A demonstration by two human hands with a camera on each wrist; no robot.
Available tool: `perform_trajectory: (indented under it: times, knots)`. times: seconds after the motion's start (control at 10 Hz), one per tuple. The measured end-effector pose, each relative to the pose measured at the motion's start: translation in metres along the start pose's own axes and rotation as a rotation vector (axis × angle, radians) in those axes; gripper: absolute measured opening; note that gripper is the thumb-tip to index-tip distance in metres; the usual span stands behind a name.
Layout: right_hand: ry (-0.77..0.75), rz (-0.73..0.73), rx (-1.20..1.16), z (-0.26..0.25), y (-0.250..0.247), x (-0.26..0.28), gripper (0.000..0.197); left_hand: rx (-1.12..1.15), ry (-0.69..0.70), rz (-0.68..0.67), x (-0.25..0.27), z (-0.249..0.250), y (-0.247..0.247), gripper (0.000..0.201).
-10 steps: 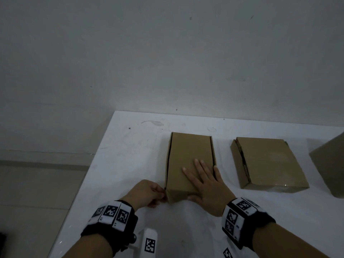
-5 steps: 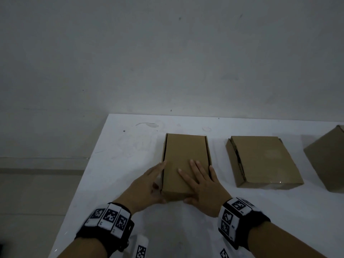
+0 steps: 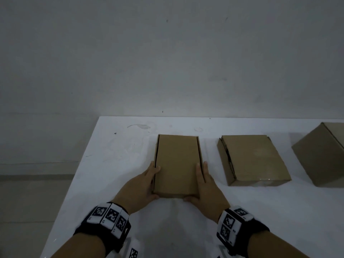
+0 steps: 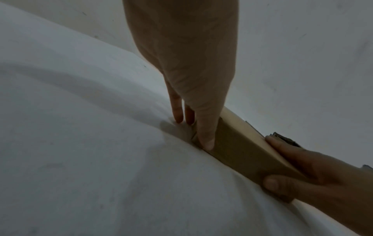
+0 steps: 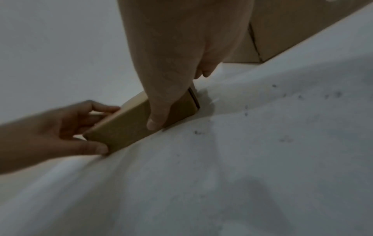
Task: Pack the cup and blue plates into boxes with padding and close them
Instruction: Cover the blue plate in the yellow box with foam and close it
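A flat brown cardboard box (image 3: pixel 176 164) lies closed on the white table (image 3: pixel 115 164), its long side pointing away from me. My left hand (image 3: pixel 147 181) grips its near left side, fingers along the edge and thumb on the near end. My right hand (image 3: pixel 203 181) grips the near right side the same way. In the left wrist view my left hand's fingers (image 4: pixel 203 132) press the side of the box (image 4: pixel 238 146). In the right wrist view my right thumb sits against the box (image 5: pixel 129 127). No cup or blue plate shows.
A second closed cardboard box (image 3: pixel 255 159) lies just right of the held one, with a narrow gap between them. A taller box (image 3: pixel 323 155) stands at the far right edge of view. The table's left edge runs close beside my left arm; a wall stands behind.
My right hand has slid off the lid to the box's right side. My left hand has moved from the near left corner up along the left side.
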State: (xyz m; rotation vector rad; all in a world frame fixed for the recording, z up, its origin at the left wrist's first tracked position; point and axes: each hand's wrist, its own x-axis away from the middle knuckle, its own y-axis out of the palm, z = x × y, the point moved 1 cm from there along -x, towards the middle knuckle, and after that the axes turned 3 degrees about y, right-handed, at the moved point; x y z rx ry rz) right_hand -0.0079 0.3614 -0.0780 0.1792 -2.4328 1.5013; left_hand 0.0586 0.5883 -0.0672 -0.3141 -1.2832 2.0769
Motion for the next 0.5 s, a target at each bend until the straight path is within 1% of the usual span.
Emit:
perform_trajectory:
  times: [0.1,0.2,0.3,0.4,0.5]
  knots:
    - [0.005,0.0,0.13,-0.002,-0.008,-0.002,0.112,0.04,0.014,0.014,0.0,-0.003,0.006,0.089]
    - [0.042,-0.029,0.201,-0.009,-0.012,-0.001,0.111,0.075,-0.029,0.022,0.0,-0.006,0.008,0.091]
    - [0.031,-0.071,0.233,-0.007,-0.016,0.0,0.109,0.123,-0.047,0.068,0.0,-0.004,0.011,0.086]
    - [0.039,-0.173,0.175,0.0,-0.029,0.004,0.106,0.318,-0.115,0.035,0.003,0.001,0.009,0.09]
    - [0.03,-0.206,0.056,0.006,-0.049,0.022,0.101,0.457,-0.206,-0.008,0.015,0.012,0.007,0.11]
